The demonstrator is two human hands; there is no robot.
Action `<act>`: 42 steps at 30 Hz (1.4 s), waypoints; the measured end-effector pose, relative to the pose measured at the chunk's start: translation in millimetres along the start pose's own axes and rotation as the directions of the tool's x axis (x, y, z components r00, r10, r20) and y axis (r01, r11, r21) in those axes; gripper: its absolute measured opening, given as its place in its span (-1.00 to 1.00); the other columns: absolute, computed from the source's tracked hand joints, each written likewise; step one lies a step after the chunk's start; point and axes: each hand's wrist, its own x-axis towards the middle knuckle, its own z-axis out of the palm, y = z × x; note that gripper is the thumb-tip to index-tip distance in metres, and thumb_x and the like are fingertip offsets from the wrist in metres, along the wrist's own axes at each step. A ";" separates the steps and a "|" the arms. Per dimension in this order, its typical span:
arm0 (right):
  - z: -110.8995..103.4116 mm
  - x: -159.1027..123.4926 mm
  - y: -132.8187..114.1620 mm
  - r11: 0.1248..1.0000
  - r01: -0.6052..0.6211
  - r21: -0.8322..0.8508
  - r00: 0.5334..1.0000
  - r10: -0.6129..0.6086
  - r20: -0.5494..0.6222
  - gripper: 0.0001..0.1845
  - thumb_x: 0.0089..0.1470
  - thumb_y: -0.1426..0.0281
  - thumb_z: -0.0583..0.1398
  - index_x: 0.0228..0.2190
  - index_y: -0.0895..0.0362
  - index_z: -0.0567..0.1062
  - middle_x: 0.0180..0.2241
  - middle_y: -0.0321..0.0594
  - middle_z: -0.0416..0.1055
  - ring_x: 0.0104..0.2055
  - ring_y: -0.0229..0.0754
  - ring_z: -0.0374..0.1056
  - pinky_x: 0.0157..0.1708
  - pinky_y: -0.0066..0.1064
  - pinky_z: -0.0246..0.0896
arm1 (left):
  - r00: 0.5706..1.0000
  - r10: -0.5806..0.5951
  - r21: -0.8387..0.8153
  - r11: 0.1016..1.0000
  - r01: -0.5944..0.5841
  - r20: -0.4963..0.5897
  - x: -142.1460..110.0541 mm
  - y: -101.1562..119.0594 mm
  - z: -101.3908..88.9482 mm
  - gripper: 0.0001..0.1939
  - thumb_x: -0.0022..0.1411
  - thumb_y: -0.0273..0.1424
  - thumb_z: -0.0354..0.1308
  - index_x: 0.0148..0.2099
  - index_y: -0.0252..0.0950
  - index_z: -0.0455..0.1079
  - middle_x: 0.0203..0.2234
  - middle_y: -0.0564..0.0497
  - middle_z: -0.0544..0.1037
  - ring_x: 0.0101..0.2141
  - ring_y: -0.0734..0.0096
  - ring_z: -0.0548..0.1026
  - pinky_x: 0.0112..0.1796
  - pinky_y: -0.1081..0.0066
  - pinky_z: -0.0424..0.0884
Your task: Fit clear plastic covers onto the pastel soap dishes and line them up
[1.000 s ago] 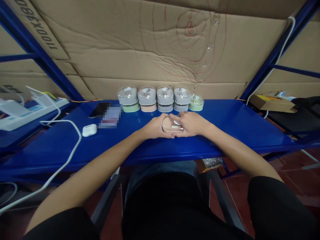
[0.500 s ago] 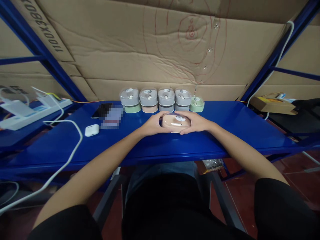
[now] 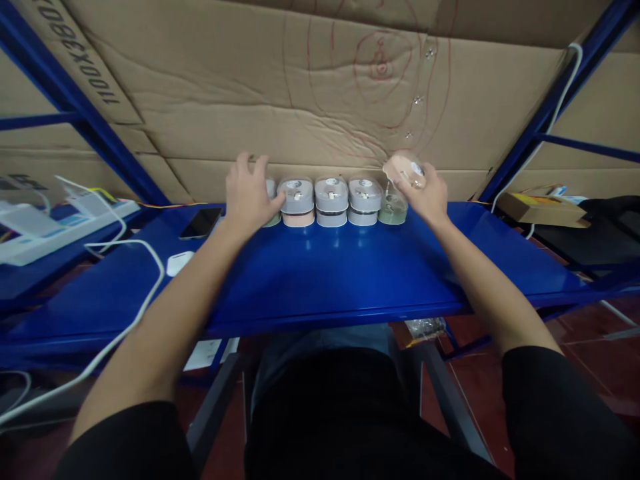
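Observation:
My right hand [image 3: 431, 193] grips a peach container [image 3: 406, 171] with a clear lid and a round white sticker. It is tilted over the green container [image 3: 393, 208] at the right end of the row; whether the two touch I cannot tell. My left hand [image 3: 250, 193] is at the leftmost stack with its fingers spread, covering much of a grey container [image 3: 271, 189] there. Beside it, a grey container [image 3: 296, 197] sits on a peach one [image 3: 299, 219]. Two more stacks, with grey containers [image 3: 332, 195] on top, fill the middle of the row.
The row stands on a blue table [image 3: 320, 273] against a cardboard wall [image 3: 225, 87]. At left are a phone [image 3: 200, 223], a white earbud case [image 3: 179, 263], a white cable [image 3: 150, 293] and a power strip [image 3: 75, 230]. A cardboard box [image 3: 543, 210] lies at right.
The peach container, held in both hands near the middle, has moved up and right in my right hand. My left hand has let go and moved to the leftmost stack.

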 end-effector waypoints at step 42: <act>-2.2 -12.3 -14.1 0.915 0.316 0.251 0.946 -0.323 -0.014 -0.17 0.42 -0.28 -0.05 0.12 0.09 0.61 0.08 0.11 0.63 0.15 0.20 0.53 0.23 0.13 0.38 | 0.984 0.144 -0.477 0.861 -0.175 -0.100 -22.8 0.6 -21.1 0.12 0.00 0.18 0.55 0.45 -0.21 0.28 0.40 -0.09 0.48 0.39 -0.19 0.41 0.41 -0.15 0.33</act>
